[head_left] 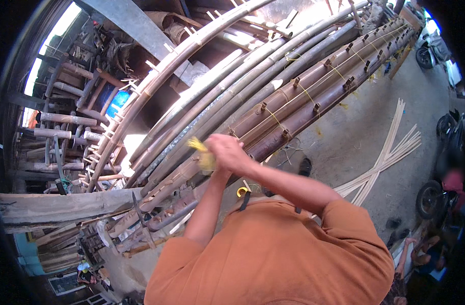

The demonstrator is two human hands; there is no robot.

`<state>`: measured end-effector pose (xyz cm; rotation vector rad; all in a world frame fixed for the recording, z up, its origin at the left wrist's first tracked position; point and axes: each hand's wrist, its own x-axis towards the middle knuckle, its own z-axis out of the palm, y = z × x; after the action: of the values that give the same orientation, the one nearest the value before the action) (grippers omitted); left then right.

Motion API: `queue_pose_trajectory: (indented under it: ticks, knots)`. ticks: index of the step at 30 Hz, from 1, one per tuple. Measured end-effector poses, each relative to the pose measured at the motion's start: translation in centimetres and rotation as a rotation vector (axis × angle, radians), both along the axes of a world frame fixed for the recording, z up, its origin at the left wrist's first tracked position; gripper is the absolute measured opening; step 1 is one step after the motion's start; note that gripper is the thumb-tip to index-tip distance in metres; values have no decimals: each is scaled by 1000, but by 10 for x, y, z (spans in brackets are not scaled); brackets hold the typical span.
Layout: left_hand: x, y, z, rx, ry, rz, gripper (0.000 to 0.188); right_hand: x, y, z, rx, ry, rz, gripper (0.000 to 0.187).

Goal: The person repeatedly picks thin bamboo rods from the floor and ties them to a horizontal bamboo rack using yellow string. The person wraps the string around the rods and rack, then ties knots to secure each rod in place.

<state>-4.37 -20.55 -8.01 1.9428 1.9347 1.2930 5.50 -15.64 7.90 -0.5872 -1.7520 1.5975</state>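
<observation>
My two hands meet in front of my chest, above a long bamboo pole. My right hand is closed, its fingers curled at a blurred bunch of yellow twine. Loose ends of the twine stick out to the left of the fingers. Pressed in beneath it, my left hand looks closed at the same bunch; its fingers are mostly hidden by the right hand. Just beyond, a bamboo frame runs to the far right, with short pegs and thin yellow strings tied across it.
Curved bamboo poles lie beyond the frame. At the left stand stacked bamboo racks and a thick wooden beam. Split bamboo strips cross on the floor at right, near parked motorcycles. A yellow ring is at my waist.
</observation>
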Motion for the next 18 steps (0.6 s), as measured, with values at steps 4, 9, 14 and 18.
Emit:
queue_pose_trajectory:
  ticks: [4,9,14,18]
  knots:
    - [15,17,76,-573,-409,16,25,-19,81,-35,835,-875,-83,64]
    - [7,5,46,-538,-487,168,30,-17,96,-36,-252,-179,452,42]
    - [20,14,84,-598,-244,117,28,100,20,-46,158,-451,849,33]
    - [-9,31,82,-314,-336,22,23,88,-16,-100,150,-442,482,32]
